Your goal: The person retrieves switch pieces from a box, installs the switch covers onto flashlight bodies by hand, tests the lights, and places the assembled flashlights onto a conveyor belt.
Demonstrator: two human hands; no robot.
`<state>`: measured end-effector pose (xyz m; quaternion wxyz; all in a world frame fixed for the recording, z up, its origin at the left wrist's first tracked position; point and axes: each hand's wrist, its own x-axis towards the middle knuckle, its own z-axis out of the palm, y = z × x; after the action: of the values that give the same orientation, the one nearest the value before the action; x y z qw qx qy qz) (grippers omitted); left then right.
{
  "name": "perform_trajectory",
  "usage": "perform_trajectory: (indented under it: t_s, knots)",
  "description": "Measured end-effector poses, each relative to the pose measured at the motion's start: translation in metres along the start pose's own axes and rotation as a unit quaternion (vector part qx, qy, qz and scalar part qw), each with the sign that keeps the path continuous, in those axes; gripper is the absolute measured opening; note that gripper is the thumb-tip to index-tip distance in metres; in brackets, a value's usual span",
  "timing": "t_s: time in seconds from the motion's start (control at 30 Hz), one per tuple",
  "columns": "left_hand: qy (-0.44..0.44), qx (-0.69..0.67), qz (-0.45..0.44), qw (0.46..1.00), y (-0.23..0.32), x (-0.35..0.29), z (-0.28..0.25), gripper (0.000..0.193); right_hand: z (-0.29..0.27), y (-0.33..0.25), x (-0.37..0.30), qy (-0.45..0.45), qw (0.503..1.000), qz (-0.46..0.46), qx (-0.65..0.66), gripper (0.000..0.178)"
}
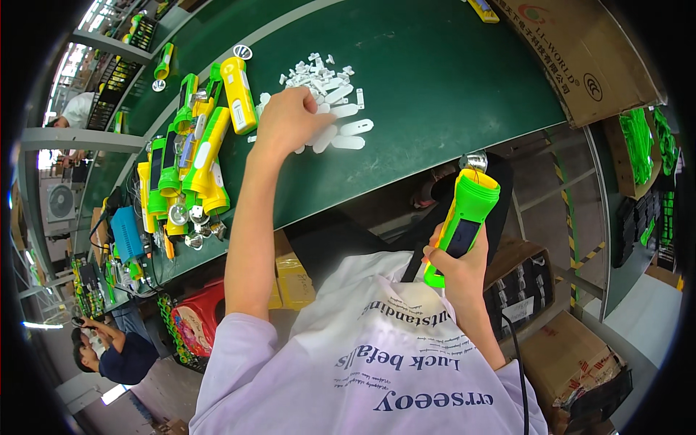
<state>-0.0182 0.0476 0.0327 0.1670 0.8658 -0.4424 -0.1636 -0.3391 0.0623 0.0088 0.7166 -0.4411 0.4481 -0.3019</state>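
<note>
My right hand point(464, 270) is wrapped round the lower body of a green and yellow flashlight point(473, 206), held upright off the table's front edge. A shiny reflector with its bulb point(475, 161) sticks out loosely at the flashlight's top end. On the green table point(435, 87), my left hand point(290, 119) reaches into a pile of white plastic parts. Its fingers are bent together over oval white strips point(348, 142); whether one is pinched between them is hidden. Small white pieces point(315, 71) lie heaped just beyond that hand.
Several green and yellow flashlights point(210, 148) are piled to the left, some with loose reflectors. A yellow flashlight body point(238, 94) lies beside the white parts. A cardboard box point(580, 58) stands at the far right. Another person point(116, 351) sits at the lower left.
</note>
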Motion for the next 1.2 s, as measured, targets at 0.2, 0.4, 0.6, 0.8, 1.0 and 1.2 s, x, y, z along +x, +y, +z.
perform_trajectory:
  t_s: [0.2,0.4,0.6,0.8,1.0,1.2]
  knots:
    - [-0.026,-0.001,0.157,0.987,-0.016,-0.055,-0.028,0.018,-0.001,-0.002,0.002,-0.002,1.000,0.008,-0.004,0.059]
    - [-0.120,-0.014,0.229,0.966,-0.050,-0.077,-0.033,0.023,0.001,0.005,0.005,-0.016,0.999,0.032,-0.007,0.058]
    - [0.016,0.056,0.060,0.996,-0.041,-0.089,-0.022,0.028,0.009,0.006,0.002,-0.018,0.999,0.034,-0.024,0.056]
    - [-0.052,0.111,0.122,0.985,-0.035,-0.085,-0.018,0.028,0.012,-0.005,-0.001,-0.048,0.996,0.069,0.015,0.056]
    - [-0.111,0.136,0.165,0.971,-0.035,-0.087,-0.024,0.033,0.007,-0.003,0.000,-0.042,0.997,0.068,0.006,0.055]
    - [-0.103,0.137,0.238,0.956,-0.033,-0.086,-0.018,0.032,0.007,-0.002,-0.002,-0.043,0.996,0.065,0.038,0.060]
